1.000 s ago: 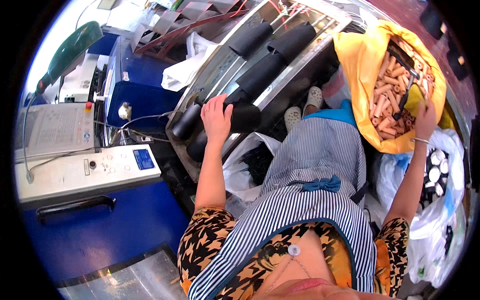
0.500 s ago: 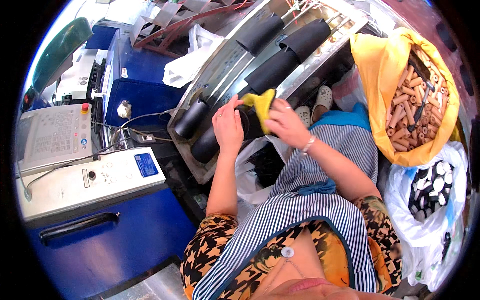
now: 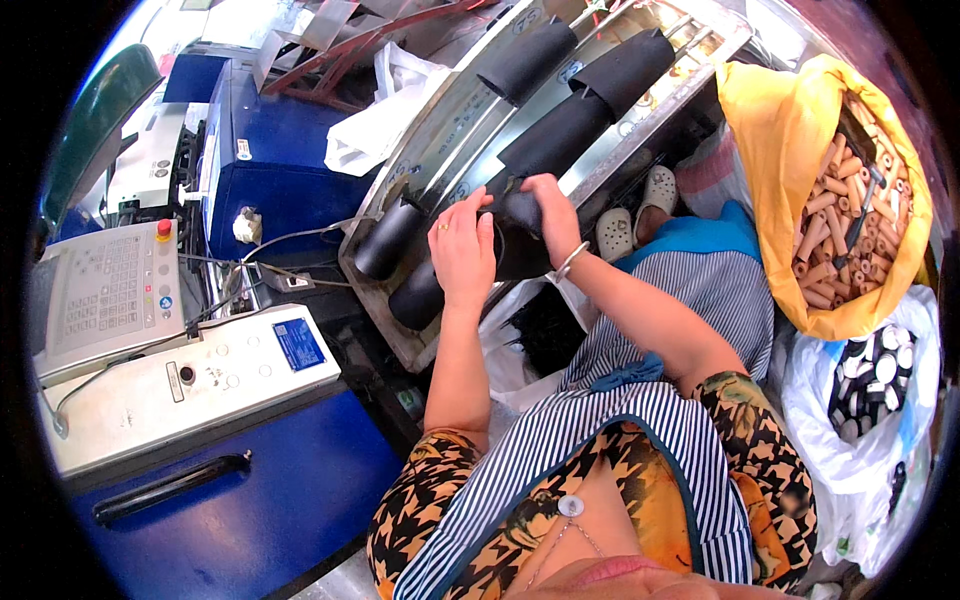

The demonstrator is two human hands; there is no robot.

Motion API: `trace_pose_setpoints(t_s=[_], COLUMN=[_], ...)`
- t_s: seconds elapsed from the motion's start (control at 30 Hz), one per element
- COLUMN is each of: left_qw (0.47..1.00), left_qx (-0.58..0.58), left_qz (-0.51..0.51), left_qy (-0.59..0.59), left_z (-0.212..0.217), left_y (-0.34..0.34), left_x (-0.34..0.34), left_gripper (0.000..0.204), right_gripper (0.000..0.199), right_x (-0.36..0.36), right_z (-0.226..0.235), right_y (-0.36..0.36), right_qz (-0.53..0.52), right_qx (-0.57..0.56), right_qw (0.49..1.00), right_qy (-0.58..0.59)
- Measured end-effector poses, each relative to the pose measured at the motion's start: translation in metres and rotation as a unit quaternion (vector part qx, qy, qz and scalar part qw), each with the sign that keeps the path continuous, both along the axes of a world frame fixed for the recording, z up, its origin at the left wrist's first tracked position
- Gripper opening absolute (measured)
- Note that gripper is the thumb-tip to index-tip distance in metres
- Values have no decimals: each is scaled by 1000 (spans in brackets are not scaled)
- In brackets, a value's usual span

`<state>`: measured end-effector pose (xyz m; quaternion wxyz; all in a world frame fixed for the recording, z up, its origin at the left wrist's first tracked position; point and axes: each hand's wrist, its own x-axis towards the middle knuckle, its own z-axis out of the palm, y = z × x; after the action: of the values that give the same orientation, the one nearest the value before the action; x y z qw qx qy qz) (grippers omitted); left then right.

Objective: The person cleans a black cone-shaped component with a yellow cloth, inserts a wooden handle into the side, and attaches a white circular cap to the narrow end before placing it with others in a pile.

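My right hand (image 3: 552, 215) is closed around the end of a dark tube-like piece (image 3: 521, 213), its fingers curled over the far side. Facing it, my left hand (image 3: 463, 255) has its fingers stretched out and the thumb apart, beside the same dark pieces; whether it touches them is hard to tell. Several black sleeves, such as one upper sleeve (image 3: 528, 62) and one lower-left sleeve (image 3: 390, 240), lie along metal rods in a long metal tray (image 3: 425, 130). My hands partly cover the middle sleeves.
On the right, a yellow sack (image 3: 757, 140) holds small brown tubes (image 3: 825, 235) and a black-handled tool. Below it, a white bag (image 3: 815, 400) contains black and white pieces. A control panel (image 3: 100, 290) and blue machine housing (image 3: 230, 470) stand left. An open bag (image 3: 510, 390) sits below my hands.
The yellow cloth that was between my hands is out of sight. My right hand has moved up and left onto a dark tube. The view has shifted slightly.
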<state>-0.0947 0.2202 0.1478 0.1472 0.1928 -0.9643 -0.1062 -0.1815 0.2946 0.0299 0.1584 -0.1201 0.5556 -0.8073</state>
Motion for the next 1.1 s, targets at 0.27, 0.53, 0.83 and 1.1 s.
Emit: trace_pose_setpoints(t_s=[0.27, 0.53, 0.83, 1.1], left_qw=[973, 982, 885, 911], left_qx=[-161, -58, -332, 27], left_qz=[-29, -91, -181, -25], left_qy=[-160, 152, 273, 411], left_z=[-9, 49, 62, 53], left_y=[22, 67, 128, 159], left_x=[-11, 56, 78, 34], left_gripper=[39, 35, 38, 55], right_gripper=[38, 49, 46, 60], right_x=[54, 49, -36, 0], right_z=[-18, 85, 125, 108], right_y=[39, 111, 115, 134], right_qz=[211, 59, -155, 151], right_qx=[51, 213, 166, -403], right_qw=[971, 824, 897, 796], right_qy=[97, 522, 379, -426])
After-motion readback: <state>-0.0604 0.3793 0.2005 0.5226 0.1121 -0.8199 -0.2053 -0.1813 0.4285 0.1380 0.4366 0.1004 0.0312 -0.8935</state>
